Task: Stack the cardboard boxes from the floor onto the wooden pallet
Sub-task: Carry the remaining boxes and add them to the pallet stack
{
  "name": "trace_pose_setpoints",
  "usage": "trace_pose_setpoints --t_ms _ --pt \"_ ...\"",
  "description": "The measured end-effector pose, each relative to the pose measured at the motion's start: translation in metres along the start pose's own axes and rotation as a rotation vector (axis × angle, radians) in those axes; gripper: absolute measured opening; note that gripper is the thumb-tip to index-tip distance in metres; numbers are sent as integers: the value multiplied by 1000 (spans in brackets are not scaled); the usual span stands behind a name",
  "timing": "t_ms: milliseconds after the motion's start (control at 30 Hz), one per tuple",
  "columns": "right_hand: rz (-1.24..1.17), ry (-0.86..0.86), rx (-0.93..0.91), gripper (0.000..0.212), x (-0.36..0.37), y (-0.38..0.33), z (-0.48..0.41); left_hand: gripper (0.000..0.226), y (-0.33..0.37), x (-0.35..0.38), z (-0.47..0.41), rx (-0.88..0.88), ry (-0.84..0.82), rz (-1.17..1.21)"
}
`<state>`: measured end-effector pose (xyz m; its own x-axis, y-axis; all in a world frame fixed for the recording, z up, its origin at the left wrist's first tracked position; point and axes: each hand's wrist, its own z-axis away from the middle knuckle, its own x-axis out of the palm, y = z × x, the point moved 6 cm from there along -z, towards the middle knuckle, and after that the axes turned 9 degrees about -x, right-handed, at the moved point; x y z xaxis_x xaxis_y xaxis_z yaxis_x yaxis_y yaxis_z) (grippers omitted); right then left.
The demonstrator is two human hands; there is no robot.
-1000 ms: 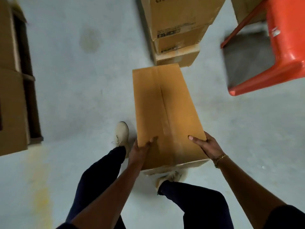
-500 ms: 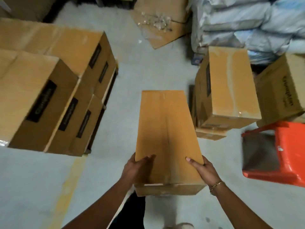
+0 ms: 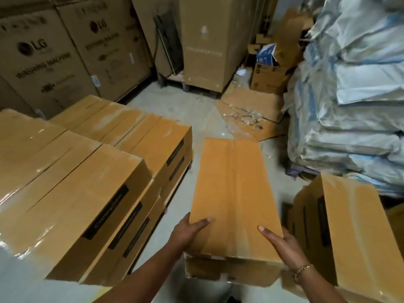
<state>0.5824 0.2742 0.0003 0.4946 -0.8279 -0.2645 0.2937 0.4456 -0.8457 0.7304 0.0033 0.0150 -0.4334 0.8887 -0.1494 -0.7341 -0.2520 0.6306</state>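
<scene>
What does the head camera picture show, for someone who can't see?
A person's left hand and right hand hold a long cardboard box by its near end. Stacked boxes sit to its left, more boxes to its right, and LG cartons stand behind.

Left hand (image 3: 187, 234) and right hand (image 3: 284, 246) grip the box (image 3: 234, 189).

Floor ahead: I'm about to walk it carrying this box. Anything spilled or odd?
Yes. A flattened cardboard sheet lies on the floor beside the stacked sacks, strewn with small pale debris, perhaps a trip hazard.
</scene>
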Motion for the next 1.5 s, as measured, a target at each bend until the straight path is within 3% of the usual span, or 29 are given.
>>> trace_pose_setpoints --t_ms 267,333,400,467,633,700,867,933,1033,1167,1300,1500 --pt "51 -128 -100 72 20 -116 -187 83 132 -37 -115 12 96 110" --pt "89 -152 -116 82 18 -154 -235 71 174 -40 -140 5 108 163" --pt "121 -190 -141 93 14 -190 -286 80 220 -46 -166 31 121 192" --pt "149 -207 -170 89 12 -227 -331 97 257 -57 -197 78 159 203" --pt "216 -280 -214 73 34 -314 -421 78 338 -83 -254 107 184 276" --pt "234 -307 -243 78 49 -341 -463 91 366 -98 -284 121 204 292" --pt "262 -378 -273 72 106 -409 -573 90 432 -150 -365 116 285 327" --pt "299 -377 -269 80 131 -435 -621 102 448 -178 -403 106 335 310" --pt "332 -452 -283 75 177 -476 -675 123 478 -224 -445 86 374 367" --pt "379 -571 -314 67 244 -533 -733 98 516 -273 -465 57 433 455" --pt "437 -717 -364 66 320 -580 -792 116 530 -317 -486 -30 588 539" --pt "556 -1005 -419 62 445 -635 -867 101 536 -349 -517 -130 811 844"
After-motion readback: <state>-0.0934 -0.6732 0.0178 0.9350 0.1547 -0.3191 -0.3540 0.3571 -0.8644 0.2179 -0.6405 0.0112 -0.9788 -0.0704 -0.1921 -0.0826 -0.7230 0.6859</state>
